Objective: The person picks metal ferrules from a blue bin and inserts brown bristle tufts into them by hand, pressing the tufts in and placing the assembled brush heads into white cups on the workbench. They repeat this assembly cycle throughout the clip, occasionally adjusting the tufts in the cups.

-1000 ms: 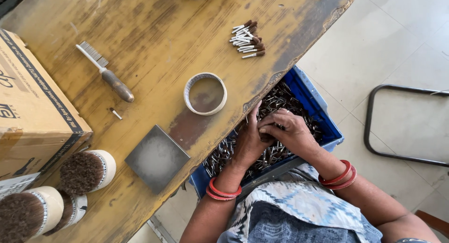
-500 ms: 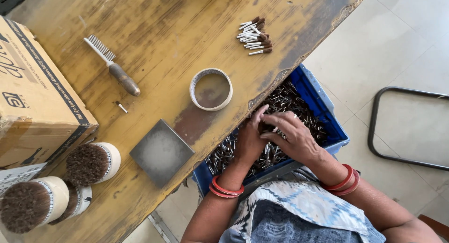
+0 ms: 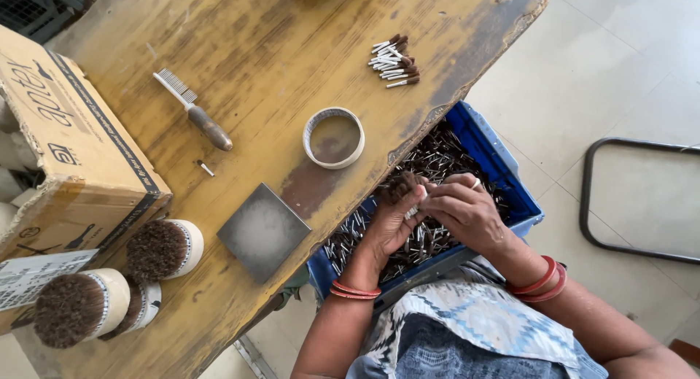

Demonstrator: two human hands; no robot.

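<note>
Both my hands are down in the blue crate (image 3: 521, 196) that sits on my lap, tucked half under the edge of the desk (image 3: 240, 72). My left hand (image 3: 390, 222) is curled almost shut around a small clump of bristle tufts (image 3: 401, 186), their dark brown ends poking up past my thumb. My right hand (image 3: 467, 211) is closed loosely against it, fingertips (image 3: 430, 196) pinching at the pale ends by the left thumb; whether it grips a single piece I cannot tell.

The crate is full of the same little pieces, a loose tangle of them. I judge them very light, thin and stiff at the white stem, soft at the brown tip, and easy to spill or scatter. They look best taken by the pale stem, several at once, pinched between thumb and fingers, not by the hairy end, which would likely splay.

A small sorted pile (image 3: 394, 58) lies on the desk well beyond the crate, near the far edge. Closer to me are a ring of tape (image 3: 333, 137) and a grey square plate (image 3: 264, 231).
</note>
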